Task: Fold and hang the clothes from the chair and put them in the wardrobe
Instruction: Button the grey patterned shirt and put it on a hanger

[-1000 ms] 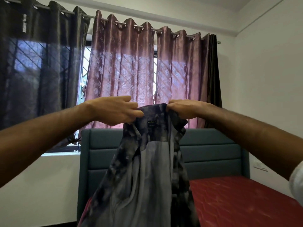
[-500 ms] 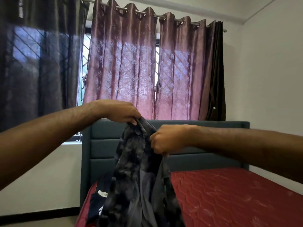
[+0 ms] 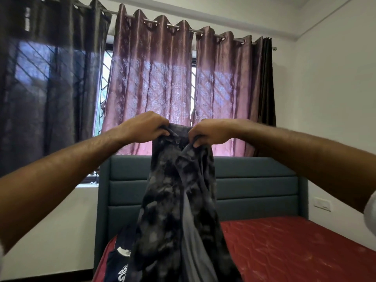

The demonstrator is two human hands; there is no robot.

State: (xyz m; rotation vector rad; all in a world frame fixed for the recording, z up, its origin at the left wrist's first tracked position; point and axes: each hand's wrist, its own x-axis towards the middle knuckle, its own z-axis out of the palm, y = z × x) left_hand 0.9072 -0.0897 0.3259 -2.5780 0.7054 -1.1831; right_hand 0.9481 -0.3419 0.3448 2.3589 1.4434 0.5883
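A dark mottled grey-black shirt [image 3: 179, 200] hangs in the air in front of me, its paler grey inside showing low down. My left hand [image 3: 142, 127] grips the top of the shirt on the left side. My right hand [image 3: 209, 133] grips the top on the right, fingers curled into the cloth. The two hands are close together at chest height, with the shirt drooping narrow between them toward the bed. No chair, hanger or wardrobe is in view.
A bed with a red mattress [image 3: 295, 247] and a teal padded headboard [image 3: 254, 186] stands ahead. A dark garment with white print [image 3: 120, 265] lies on the mattress's left corner. Mauve curtains [image 3: 150, 82] and dark curtains [image 3: 46, 82] cover the window. White walls on both sides.
My right hand dropped lower on the shirt half a second ago and is now back up at the top beside the left. The shirt hangs narrower than a second ago.
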